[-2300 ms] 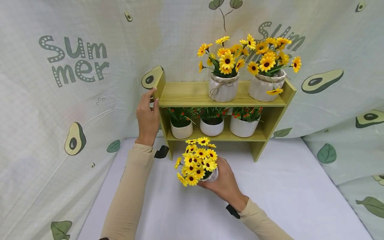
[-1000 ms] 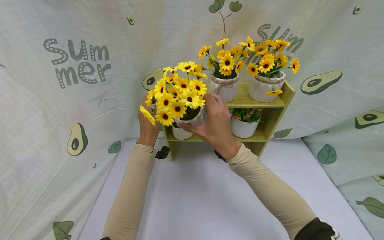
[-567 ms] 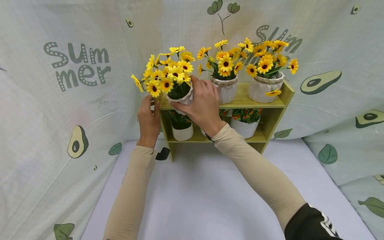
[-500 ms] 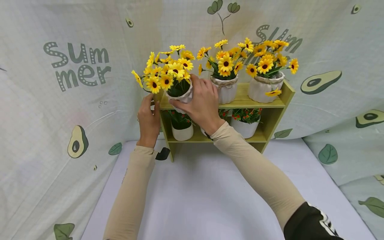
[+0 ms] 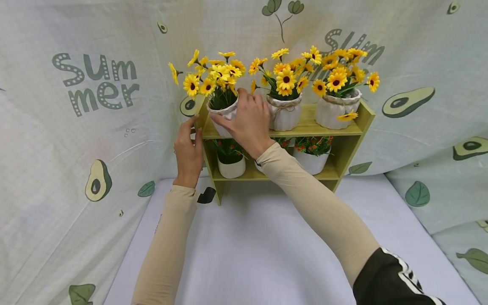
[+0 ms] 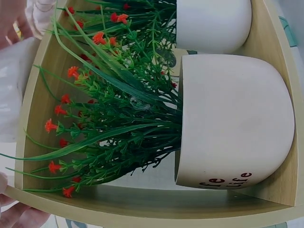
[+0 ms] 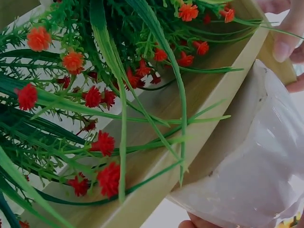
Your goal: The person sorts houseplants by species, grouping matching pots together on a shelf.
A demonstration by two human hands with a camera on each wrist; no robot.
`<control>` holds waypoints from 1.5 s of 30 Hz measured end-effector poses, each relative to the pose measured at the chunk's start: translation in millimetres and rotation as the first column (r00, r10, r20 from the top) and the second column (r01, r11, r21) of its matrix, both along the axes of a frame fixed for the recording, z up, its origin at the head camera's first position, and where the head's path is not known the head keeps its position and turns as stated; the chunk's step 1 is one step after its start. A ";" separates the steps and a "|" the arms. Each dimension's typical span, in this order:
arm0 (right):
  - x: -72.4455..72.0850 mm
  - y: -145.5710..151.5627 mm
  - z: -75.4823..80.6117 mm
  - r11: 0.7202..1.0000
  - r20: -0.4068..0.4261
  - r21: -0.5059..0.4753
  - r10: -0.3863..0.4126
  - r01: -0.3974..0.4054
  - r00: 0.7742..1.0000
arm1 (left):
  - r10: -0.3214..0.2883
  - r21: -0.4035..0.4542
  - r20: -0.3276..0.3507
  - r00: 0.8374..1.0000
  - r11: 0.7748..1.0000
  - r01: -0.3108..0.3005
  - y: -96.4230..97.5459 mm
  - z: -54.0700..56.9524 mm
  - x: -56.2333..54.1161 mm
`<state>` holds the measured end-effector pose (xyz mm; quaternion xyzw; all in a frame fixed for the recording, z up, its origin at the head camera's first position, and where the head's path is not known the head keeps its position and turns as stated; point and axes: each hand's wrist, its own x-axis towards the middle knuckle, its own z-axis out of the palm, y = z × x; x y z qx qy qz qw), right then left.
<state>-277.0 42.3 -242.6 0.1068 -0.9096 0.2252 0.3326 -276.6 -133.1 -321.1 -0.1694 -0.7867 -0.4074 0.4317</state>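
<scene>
My right hand [image 5: 251, 123] grips a white ruffled flowerpot [image 5: 225, 113] of yellow daisy-like flowers [image 5: 219, 74] at the left end of the small wooden shelf's [image 5: 310, 123] top board. In the right wrist view, part of the pot's [image 7: 266, 156] underside shows past the board's front edge, with fingers [image 7: 202, 221] against its side. My left hand [image 5: 188, 154] pinches the shelf's left side panel, thumb [image 6: 3, 183] on one face and fingers [image 6: 23, 216] on the other. Below, a white pot [image 6: 232, 121] with red-flowered greenery stands on the lower board.
Two more white pots of yellow flowers, a middle one [image 5: 286, 114] and a right one [image 5: 335, 114], stand on the top board. On the lower board, another white pot [image 5: 310, 163] stands at right; one between is mostly hidden by my right arm. White cloth [image 5: 244, 245] covers the table.
My right hand has lifted the yellow-flower pot from over the table up to the shelf's top left, lately moving it back and slightly left. My left hand stays on the side panel.
</scene>
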 end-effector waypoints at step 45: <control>95.9 87.0 -118.0 0.973 -0.308 0.185 0.190 -0.137 0.932 | -0.002 0.017 0.043 0.999 1.000 0.001 0.2 -0.7 -0.3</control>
